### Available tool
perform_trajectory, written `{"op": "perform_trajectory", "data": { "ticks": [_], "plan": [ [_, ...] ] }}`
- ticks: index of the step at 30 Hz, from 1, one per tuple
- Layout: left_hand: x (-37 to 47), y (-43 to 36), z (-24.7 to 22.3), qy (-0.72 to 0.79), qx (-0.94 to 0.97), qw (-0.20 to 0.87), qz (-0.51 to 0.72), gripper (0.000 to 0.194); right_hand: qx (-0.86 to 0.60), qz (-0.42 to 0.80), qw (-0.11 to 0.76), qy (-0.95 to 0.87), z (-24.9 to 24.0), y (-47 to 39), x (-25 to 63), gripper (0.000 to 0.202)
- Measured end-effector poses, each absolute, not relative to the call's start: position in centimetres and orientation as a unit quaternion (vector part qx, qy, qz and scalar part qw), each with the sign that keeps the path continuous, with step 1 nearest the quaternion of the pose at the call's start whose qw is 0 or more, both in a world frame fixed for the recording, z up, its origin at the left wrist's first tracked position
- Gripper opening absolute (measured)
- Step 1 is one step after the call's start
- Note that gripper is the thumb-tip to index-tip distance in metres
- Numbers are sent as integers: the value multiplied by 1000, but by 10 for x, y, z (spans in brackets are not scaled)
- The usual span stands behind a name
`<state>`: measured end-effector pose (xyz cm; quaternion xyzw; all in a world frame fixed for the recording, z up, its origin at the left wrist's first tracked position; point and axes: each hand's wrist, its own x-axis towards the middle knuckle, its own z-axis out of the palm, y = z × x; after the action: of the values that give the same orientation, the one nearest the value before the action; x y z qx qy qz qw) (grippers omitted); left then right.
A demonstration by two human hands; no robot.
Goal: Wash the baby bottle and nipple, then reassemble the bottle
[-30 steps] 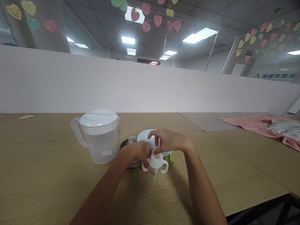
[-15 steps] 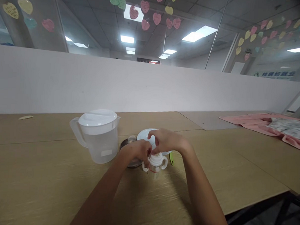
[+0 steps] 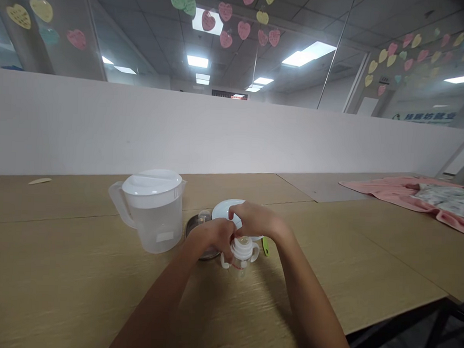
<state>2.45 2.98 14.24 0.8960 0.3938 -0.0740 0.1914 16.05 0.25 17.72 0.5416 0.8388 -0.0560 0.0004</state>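
A clear baby bottle [image 3: 242, 252] with a white collar and two white side handles stands upright on the table in front of me. My left hand [image 3: 222, 237] is closed around its left side, by the collar and the left handle. From behind and above, my right hand [image 3: 256, 219] curls its fingers down to the top of the bottle, beside the clear teat. The fingertips of both hands come close together there and partly hide each other. Behind the hands sits a white plate [image 3: 222, 207], partly covered by my right hand.
Left of the hands stands a translucent lidded pitcher [image 3: 157, 217]. A dark metal bowl [image 3: 191, 223] with a clear dome-shaped cap [image 3: 204, 216] lies behind my left hand. A green handle [image 3: 266, 246] shows right of the bottle. A pink cloth [image 3: 389, 187] covers the far right.
My left hand has shifted slightly right, its fingers further round the bottle's collar. My right hand is a touch lower and otherwise much the same. The bottle stays in place.
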Motion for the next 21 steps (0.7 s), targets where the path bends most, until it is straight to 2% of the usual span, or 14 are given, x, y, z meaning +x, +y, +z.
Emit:
{"op": "perform_trajectory", "data": {
  "ticks": [4, 11, 18, 21],
  "plan": [
    [25, 30, 142, 394, 899, 173, -77, 26, 548, -66, 11, 834, 178, 1, 158, 39],
    [25, 28, 139, 399, 895, 198, -35, 25, 544, -47, 34, 837, 179, -2, 152, 32],
    [23, 30, 139, 405, 887, 215, -44, 26, 548, -39, 36, 835, 177, 1, 146, 30],
    [20, 31, 142, 399, 891, 209, -56, 28, 556, -107, 20, 824, 176, 7, 152, 31]
  ]
}}
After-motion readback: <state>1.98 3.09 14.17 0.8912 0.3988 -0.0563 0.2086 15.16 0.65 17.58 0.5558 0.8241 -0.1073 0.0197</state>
